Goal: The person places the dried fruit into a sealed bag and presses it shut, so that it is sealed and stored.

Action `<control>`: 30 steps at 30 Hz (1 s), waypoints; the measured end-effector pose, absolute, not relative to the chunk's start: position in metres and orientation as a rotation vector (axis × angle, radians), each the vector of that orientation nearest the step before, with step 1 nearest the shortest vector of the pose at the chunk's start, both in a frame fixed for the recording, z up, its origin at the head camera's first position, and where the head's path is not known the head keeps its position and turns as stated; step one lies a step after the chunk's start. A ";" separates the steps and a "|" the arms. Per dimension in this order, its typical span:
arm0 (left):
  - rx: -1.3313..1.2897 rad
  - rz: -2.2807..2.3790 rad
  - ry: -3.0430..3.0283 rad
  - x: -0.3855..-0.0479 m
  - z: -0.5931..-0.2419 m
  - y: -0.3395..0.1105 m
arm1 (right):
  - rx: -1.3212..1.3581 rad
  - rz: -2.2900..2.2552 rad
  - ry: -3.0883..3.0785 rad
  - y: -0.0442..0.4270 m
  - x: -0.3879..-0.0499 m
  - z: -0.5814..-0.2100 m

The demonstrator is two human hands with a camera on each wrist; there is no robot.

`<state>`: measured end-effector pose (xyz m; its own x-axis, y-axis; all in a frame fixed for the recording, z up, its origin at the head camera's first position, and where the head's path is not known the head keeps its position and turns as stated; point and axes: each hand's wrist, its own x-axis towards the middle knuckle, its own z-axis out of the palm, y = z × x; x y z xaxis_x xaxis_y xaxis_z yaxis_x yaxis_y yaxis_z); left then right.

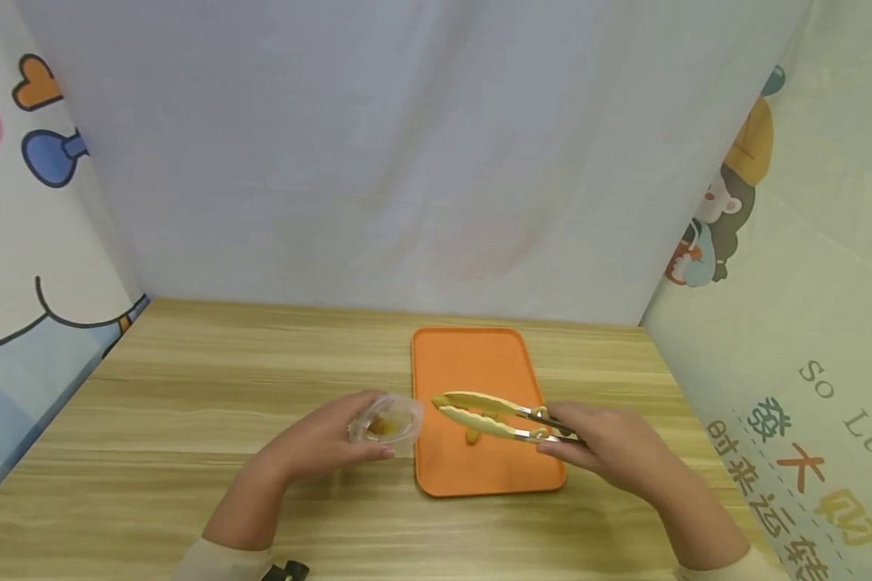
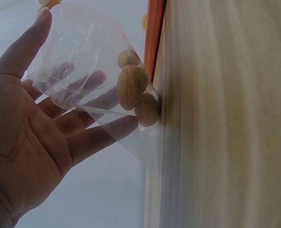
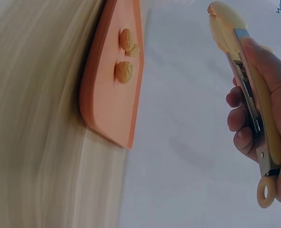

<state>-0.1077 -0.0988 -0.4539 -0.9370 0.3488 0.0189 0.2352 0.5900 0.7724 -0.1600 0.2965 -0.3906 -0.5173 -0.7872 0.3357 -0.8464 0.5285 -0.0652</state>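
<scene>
Holding a clear plastic cup [image 1: 407, 410], the left hand [image 1: 323, 440] has its fingers and thumb wrapped round the side. At least three brown, wrinkly walnuts [image 2: 132, 88] sit together low inside the cup. It is right by the left edge of an orange tray [image 1: 472, 355].

The right hand [image 1: 618, 448] is clamped on a pair of cream tongs [image 1: 483, 424] with shiny metal handles. Its thumb is on one side and its fingers are on the other. The tongs reach over the tray, and their tips point at the mouth of the cup. The two tips are close to each other, but I cannot tell if they pinch a nut.

Three more walnuts [image 3: 124, 71] lie on the tray: two are touching or almost touching, and one is just beside them. The tray lies flat on a wooden table [image 1: 225, 379]. Behind it hangs a plain pale cloth [image 1: 378, 161].
</scene>
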 end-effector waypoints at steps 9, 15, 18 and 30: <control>0.504 1.271 2.669 -0.108 -0.455 -0.099 | 1.437 0.322 -2.428 0.285 -0.164 -0.391; 0.513 1.254 2.679 -0.109 -0.456 -0.100 | 1.461 0.342 -2.424 0.278 -0.165 -0.390; 0.516 1.253 2.678 -0.108 -0.455 -0.099 | 1.472 0.334 -2.426 0.273 -0.164 -0.387; 0.526 1.304 2.644 -0.107 -0.453 -0.099 | 1.493 0.303 -2.443 0.260 -0.165 -0.387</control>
